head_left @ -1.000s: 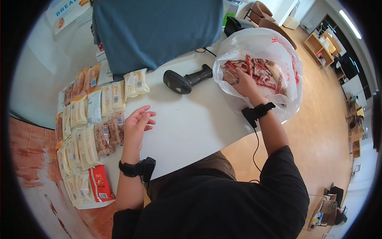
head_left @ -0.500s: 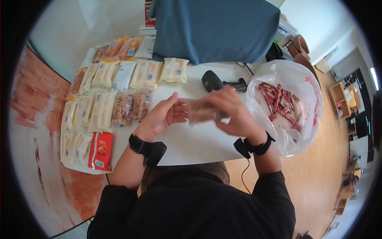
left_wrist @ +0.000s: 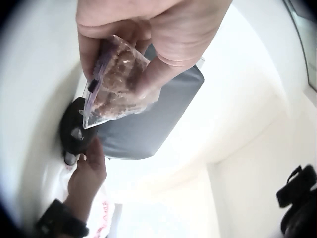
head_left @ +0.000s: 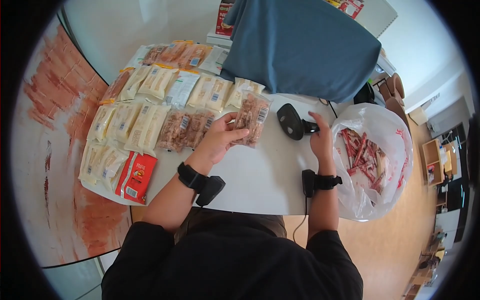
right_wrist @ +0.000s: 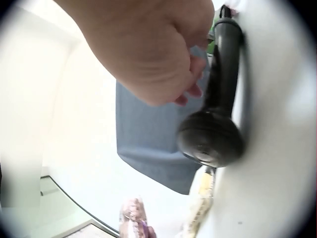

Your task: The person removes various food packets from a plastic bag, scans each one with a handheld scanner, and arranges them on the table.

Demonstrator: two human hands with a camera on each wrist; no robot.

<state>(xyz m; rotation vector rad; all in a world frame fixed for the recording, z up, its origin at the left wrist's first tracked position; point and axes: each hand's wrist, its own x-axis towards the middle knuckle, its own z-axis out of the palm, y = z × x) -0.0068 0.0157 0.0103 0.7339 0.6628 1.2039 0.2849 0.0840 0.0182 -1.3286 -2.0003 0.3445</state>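
My left hand (head_left: pixel 217 142) holds up a clear packet of brown, crumbly-looking snack (head_left: pixel 253 119), thumb across its lower part and fingers behind it. A white barcode label faces up on its upper right. In the left wrist view the same packet (left_wrist: pixel 121 82) is gripped between thumb and fingers. To its right a black handheld barcode scanner (head_left: pixel 290 121) lies on the white table (head_left: pixel 265 185). My right hand (head_left: pixel 323 142) is at the scanner's handle, its fingers loosely bent. In the right wrist view the hand (right_wrist: pixel 148 59) is close beside the handle (right_wrist: pixel 225 69).
Rows of cream and brown snack packets (head_left: pixel 152 127) cover the table's left side, with a red packet (head_left: pixel 136 176) at the front. A blue-grey cloth (head_left: pixel 305 50) drapes a bulky shape behind. At right stands a white plastic bag (head_left: pixel 345 195) holding red-wrapped sticks (head_left: pixel 362 155).
My right hand took the brown packet out of the plastic bag and brought it to my left hand, which now holds it. The right hand has since moved back right to the scanner.
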